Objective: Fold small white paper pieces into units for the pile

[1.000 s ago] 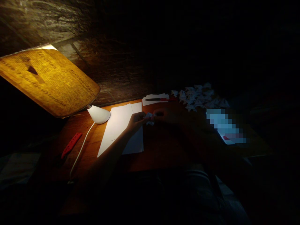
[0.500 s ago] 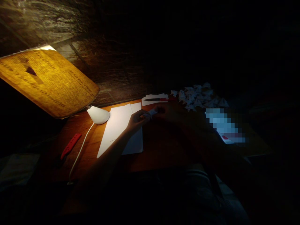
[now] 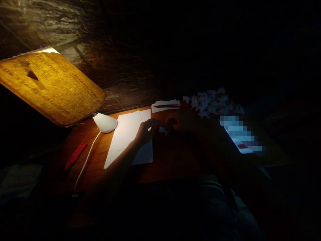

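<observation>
A dark room closed in around a stone wall [image 3: 112,63], with a large tilted board of printed text [image 3: 52,87] glowing yellow at the left. Below it stood the orange wooden desk [image 3: 175,164], lit by a white cone lamp [image 3: 104,123] whose white cord [image 3: 86,164] ran toward the near edge.

Two white paper sheets [image 3: 125,137] lay near the lamp, and a heap of folded paper shapes [image 3: 210,102] sat toward the far edge. A blurred, glowing screen [image 3: 240,135] lay to the right, and a red strip with holes [image 3: 75,156] lay left of the sheets. A dark blade with a red handle [image 3: 163,106] rested on a white paper slip [image 3: 165,109] at the far edge.

The small paper piece [image 3: 163,129] was held just past the sheets, between the hands. The left hand [image 3: 149,131] was curled, with its fingers reaching over the piece. The right hand [image 3: 182,121] sat close against it in deep shadow, so its grip could not be told. Turning the piece toward the lamp would have shown its creases better.
</observation>
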`<state>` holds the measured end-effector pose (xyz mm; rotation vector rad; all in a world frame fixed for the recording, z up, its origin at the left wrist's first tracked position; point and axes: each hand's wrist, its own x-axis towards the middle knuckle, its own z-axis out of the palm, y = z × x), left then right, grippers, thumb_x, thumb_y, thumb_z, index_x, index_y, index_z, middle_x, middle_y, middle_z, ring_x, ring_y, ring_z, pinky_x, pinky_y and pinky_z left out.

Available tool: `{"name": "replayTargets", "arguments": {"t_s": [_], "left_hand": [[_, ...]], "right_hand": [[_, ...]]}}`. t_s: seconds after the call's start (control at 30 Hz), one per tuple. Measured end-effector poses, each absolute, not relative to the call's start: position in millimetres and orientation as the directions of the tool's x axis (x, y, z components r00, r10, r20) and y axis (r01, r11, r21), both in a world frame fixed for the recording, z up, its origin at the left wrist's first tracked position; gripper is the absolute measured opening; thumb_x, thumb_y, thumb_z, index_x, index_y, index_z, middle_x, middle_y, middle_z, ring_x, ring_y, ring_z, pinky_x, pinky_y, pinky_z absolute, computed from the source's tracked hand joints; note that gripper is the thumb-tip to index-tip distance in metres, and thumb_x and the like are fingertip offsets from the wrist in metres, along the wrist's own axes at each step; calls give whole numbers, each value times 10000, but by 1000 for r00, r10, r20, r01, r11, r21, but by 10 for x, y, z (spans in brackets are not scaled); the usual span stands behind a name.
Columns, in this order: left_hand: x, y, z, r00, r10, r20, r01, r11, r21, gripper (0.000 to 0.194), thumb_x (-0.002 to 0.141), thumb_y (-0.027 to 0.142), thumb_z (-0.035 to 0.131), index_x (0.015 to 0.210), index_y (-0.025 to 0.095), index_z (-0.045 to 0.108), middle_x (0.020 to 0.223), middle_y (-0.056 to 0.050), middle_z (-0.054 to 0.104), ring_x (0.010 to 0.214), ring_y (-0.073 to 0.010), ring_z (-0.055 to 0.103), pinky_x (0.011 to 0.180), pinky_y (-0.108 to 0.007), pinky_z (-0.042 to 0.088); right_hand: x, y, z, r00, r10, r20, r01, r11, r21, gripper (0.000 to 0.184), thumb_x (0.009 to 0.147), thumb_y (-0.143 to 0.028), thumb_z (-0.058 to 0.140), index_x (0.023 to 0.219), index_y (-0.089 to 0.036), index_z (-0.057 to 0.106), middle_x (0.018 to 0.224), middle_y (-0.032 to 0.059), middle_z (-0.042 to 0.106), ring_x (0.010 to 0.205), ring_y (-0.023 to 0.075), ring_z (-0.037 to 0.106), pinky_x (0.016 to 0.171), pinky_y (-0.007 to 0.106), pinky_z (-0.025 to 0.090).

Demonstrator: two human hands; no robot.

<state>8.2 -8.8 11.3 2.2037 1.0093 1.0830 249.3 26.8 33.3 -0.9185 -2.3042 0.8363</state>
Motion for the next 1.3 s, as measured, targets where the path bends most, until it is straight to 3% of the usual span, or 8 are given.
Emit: {"name": "replayTargets", "arguments": {"t_s": [0.23, 0.47, 0.77, 1.03, 1.3], "left_hand": [[67, -91, 107, 582, 664, 469, 383, -733, 562, 409, 947, 81, 495, 1119, 245, 827, 1189, -87, 816, 1140, -228, 762, 1041, -418, 602], [17, -93, 128, 627, 656, 420, 501, -752, 429, 467, 849, 17, 508, 1084, 248, 839, 1262, -73, 805, 1189, -254, 754, 1042, -483, 605], [33, -92, 151, 640, 676, 367, 489, -726, 484, 502, 815, 16, 528, 1091, 284, 851, 1215, -51, 820, 1129, -244, 773, 1043, -479, 616], [68, -118, 189, 652, 697, 299, 567, -710, 418, 398, 852, 87, 598, 1095, 280, 848, 1173, -73, 804, 1043, -257, 756, 952, -445, 618], [71, -137, 230, 678, 677, 287, 547, -725, 418, 445, 855, 72, 562, 1111, 304, 842, 1200, -59, 782, 1021, -228, 741, 953, -420, 604]], "right_hand": [[2528, 321, 299, -628, 738, 247, 429, 593, -681, 140, 800, -137, 705, 913, -159, 785, 944, 64, 747, 800, 168, 615, 724, 284, 422], [2523, 349, 207, -653, 735, 182, 457, 574, -679, 131, 776, -147, 770, 903, -179, 780, 955, 59, 751, 832, 179, 650, 747, 287, 451], [2514, 384, 146, -668, 721, 186, 419, 571, -707, 123, 797, -163, 769, 918, -182, 775, 998, 71, 765, 879, 200, 693, 786, 306, 490], [2514, 399, 131, -674, 715, 183, 406, 566, -717, 91, 813, -199, 771, 904, -191, 764, 1000, 73, 777, 902, 208, 693, 829, 322, 501], [2534, 438, 111, -681, 709, 182, 388, 561, -731, 103, 812, -197, 758, 914, -197, 754, 1029, 68, 764, 926, 212, 686, 848, 335, 508]]}}
